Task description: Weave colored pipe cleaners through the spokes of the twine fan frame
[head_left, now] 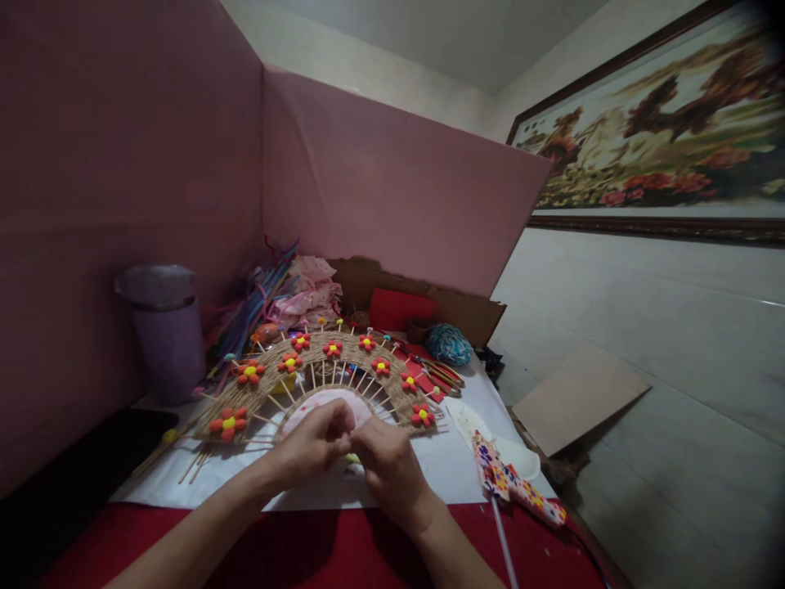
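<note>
Holding: the left hand [312,446] and the right hand [389,466] meet knuckle to knuckle at lower centre of the frame, over the straight edge of the woven half-circle [319,348].
Left fingers: curled in tight, tips bunched toward the right hand; what they grip is hidden behind the knuckles, so I cannot tell.
Right fingers: curled inward too, tips turned toward the left hand; the grip itself cannot be seen.
Between the hands: a small yellow-green piece [352,458] shows just below where the fingertips meet; which hand has it I cannot tell.
Woven half-circle: a band of jute wound through wooden sticks that fan outward, lying flat on the white sheet [441,466] at centre frame, its pink centre [319,402] just above the hands.
Flowers: red flowers [228,424] with yellow middles spaced along the band from left to right.
Left of frame: a purple tumbler [167,331] with a clear lid, against the pink partition [392,180].
Behind the work: a bundle of coloured strips [257,303] and pink cloth [310,290].
Right of the work: a blue yarn ball [449,343], with scissors [442,374] just in front of it.
Lower right: a patterned tool [515,483] lying across the sheet's edge and the red cloth [307,548].
</note>
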Available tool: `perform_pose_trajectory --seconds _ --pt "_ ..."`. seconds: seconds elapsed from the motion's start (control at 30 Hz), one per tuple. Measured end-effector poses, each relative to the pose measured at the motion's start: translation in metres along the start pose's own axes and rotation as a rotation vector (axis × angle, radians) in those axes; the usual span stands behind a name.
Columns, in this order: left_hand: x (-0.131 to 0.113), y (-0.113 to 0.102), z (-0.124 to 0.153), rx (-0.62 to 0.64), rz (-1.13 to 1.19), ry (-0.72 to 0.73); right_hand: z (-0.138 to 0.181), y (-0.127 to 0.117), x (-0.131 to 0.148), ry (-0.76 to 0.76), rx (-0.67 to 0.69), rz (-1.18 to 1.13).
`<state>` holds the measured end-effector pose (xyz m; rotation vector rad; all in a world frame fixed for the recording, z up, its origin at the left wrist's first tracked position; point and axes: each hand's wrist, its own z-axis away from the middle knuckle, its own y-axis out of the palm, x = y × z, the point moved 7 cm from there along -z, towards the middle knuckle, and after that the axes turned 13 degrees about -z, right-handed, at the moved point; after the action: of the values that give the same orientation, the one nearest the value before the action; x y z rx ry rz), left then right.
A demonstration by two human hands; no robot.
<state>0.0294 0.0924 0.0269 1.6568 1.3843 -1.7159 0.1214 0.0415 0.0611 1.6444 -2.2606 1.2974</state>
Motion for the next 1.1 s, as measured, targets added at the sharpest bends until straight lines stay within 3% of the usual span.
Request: perform_pose_trajectory --seconds 0.1,0.23,0.4,0.6,0.73,0.93,1.1 --pt "0.002 0.005 -0.003 0.089 0.324 -0.027 -0.001 -0.006 -0.003 0.066 -0.109 -0.225" --pt "-0.001 0.000 -0.003 0.006 0.434 -0.047 0.002 -0.006 -0.016 0.258 -0.232 -0.410" --pt "-0.008 -0.002 0.000 -0.074 0.375 -0.066 0.005 0.001 -0.023 0.369 -0.256 -0.510" --pt "-0.018 -0.003 0.002 -0.159 0.118 -0.029 0.005 -0.003 -0.019 0.335 -0.285 -0.359" --pt "-0.017 -0.002 0.003 -0.138 0.058 -0.045 0.004 -0.003 -0.018 0.329 -0.264 -0.329" --pt "-0.021 -0.007 0.004 -0.166 -0.135 0.046 0.003 -0.004 -0.018 0.336 -0.251 -0.314" --pt "-0.013 -0.002 0.001 -0.066 0.058 -0.025 0.005 0.002 -0.028 0.422 -0.224 -0.497"
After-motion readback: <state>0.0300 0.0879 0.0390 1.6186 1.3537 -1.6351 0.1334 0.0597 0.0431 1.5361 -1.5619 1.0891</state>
